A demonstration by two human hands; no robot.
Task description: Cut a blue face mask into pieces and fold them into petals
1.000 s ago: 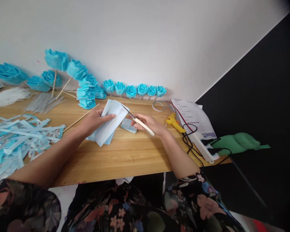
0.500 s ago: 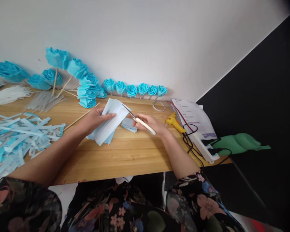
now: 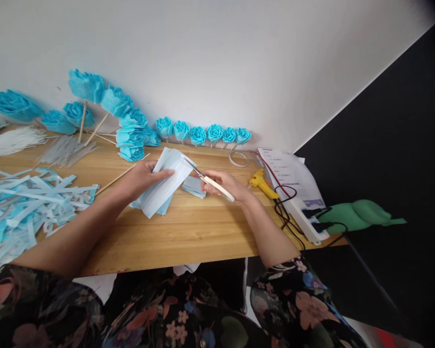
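Note:
My left hand (image 3: 148, 178) grips a pale blue-white sheet (image 3: 166, 186) that looks like face-mask fabric, thumb on top and fingers underneath. My right hand (image 3: 223, 183) is closed round the white handles of a pair of scissors (image 3: 217, 187). The scissor blades point up and left and lie at the upper right edge of the sheet. Under the sheet, part of another light blue piece (image 3: 165, 207) shows on the table. A small stack of cut blue pieces (image 3: 194, 187) lies just behind the scissors, partly hidden by my right hand.
Blue fabric flowers (image 3: 130, 133) on sticks line the wall. Cut strips (image 3: 39, 203) are heaped at left, near bundled wires (image 3: 67, 152). At right are a tape roll (image 3: 238, 159), yellow glue gun (image 3: 262, 183), papers (image 3: 293, 174), white power strip (image 3: 308, 222) and green object (image 3: 358, 216).
Hardly anything differs. The scissor tips and blades have shifted very slightly against the sheet's upper right edge; both hands stay in nearly the same place.

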